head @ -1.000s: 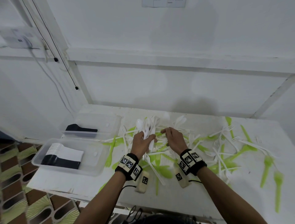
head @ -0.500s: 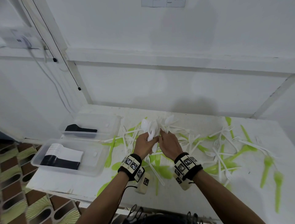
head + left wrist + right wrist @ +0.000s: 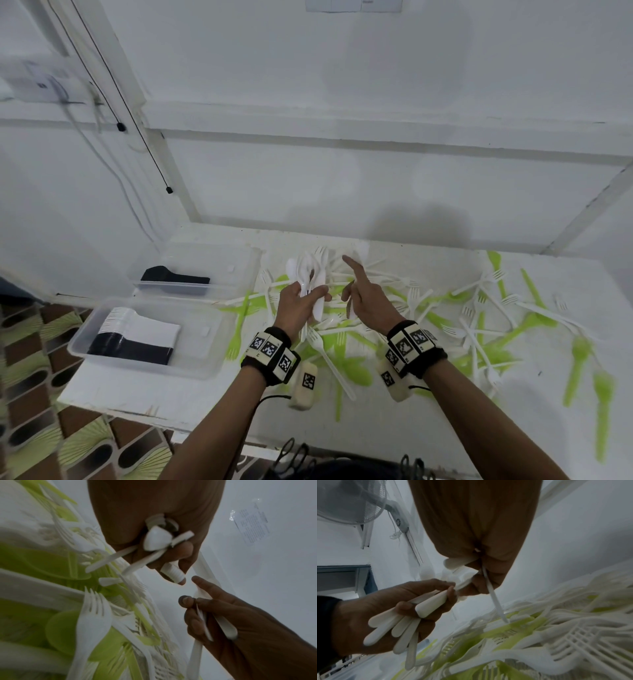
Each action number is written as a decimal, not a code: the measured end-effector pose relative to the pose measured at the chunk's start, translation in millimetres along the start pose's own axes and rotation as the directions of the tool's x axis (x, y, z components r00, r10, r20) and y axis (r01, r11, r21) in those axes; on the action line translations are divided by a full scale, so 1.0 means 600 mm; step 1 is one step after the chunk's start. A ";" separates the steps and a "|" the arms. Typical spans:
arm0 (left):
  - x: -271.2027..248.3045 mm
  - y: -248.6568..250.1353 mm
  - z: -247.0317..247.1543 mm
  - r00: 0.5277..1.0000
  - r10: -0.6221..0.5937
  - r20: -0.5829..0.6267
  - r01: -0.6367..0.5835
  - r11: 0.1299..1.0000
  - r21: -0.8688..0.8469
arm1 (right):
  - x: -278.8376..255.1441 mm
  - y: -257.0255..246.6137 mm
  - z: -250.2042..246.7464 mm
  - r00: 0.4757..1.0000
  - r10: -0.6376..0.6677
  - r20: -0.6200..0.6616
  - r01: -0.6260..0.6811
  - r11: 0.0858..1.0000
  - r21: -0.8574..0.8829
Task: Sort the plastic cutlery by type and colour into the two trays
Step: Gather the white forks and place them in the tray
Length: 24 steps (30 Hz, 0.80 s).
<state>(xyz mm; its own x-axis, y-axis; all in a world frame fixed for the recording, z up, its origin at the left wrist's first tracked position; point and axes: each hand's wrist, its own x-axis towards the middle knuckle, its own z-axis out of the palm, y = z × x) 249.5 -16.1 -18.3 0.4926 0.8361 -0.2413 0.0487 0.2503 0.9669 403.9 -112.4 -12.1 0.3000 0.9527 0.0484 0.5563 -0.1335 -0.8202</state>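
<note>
White spoons (image 3: 310,274) bunched upright in left hand (image 3: 298,306); right hand (image 3: 368,301) just right, pinching one white handle (image 3: 494,601), forefinger out.

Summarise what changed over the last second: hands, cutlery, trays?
The left hand lifted its bundle of white spoons off the pile. The right hand, which met it at the bundle half a second ago, has drawn apart to the right, index finger out, a white piece pinched in its fingers. Both trays and the scattered green and white forks stayed put.
</note>
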 end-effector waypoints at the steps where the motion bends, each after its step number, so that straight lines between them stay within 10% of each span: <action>1: 0.002 -0.005 -0.003 1.000 -0.015 0.002 0.015 1.000 -0.013 | 0.000 0.001 0.002 1.000 -0.005 0.018 0.004 1.000 0.017; 7: -0.002 -0.018 -0.007 0.988 -0.033 0.153 0.042 0.997 -0.058 | 0.007 -0.022 0.007 0.996 0.087 -0.016 -0.072 0.904 0.421; 15: 0.000 -0.016 0.004 0.995 -0.031 0.090 0.046 0.984 -0.170 | 0.003 -0.032 0.000 0.994 0.104 -0.025 -0.077 0.856 0.511; 24: 0.003 -0.025 0.026 0.999 0.024 -0.036 -0.024 0.999 0.022 | -0.005 -0.028 0.019 0.996 -0.016 -0.084 0.005 0.992 -0.126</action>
<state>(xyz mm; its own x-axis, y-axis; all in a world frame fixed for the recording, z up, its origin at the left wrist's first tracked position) 263.3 -25.8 -32.0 0.4624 0.8589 -0.2204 0.0558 0.2199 0.9739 384.8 -109.7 -4.8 0.3550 0.9285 0.1093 0.6513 -0.1618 -0.7414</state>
